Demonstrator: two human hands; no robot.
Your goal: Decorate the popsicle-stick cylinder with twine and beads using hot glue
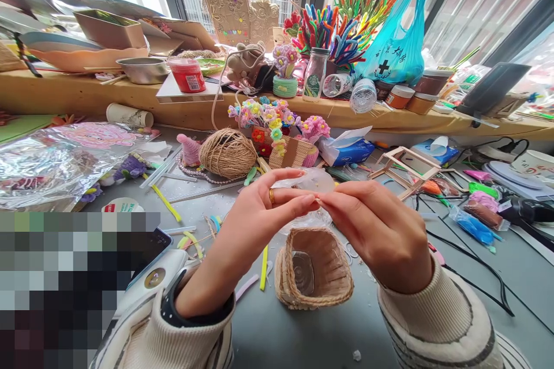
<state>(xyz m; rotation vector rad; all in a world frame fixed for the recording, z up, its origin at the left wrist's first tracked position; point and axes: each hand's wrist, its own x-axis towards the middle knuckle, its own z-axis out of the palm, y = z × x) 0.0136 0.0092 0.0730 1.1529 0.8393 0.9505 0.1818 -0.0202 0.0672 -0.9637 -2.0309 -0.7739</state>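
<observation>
My left hand (255, 216) and my right hand (376, 230) meet above a small woven twine basket (314, 271) on the grey table. Both pinch a thin, clear plastic film (309, 181) between fingertips. The left hand wears a gold ring, and its fingers are partly stretched with thumb and forefinger closed on the film. The right hand's fingers are curled, pinching the film's edge. Inside the basket lies a clear piece of plastic. A ball of jute twine (228, 153) sits behind the hands.
Craft clutter surrounds me: pipe-cleaner flowers (277, 115), a tissue pack (346, 150), a wooden stick frame (404, 170), a red tub (187, 74), a blue plastic bag (396, 52), cellophane packs (56, 161) at left, black cables at right, a phone (147, 277) near my left wrist.
</observation>
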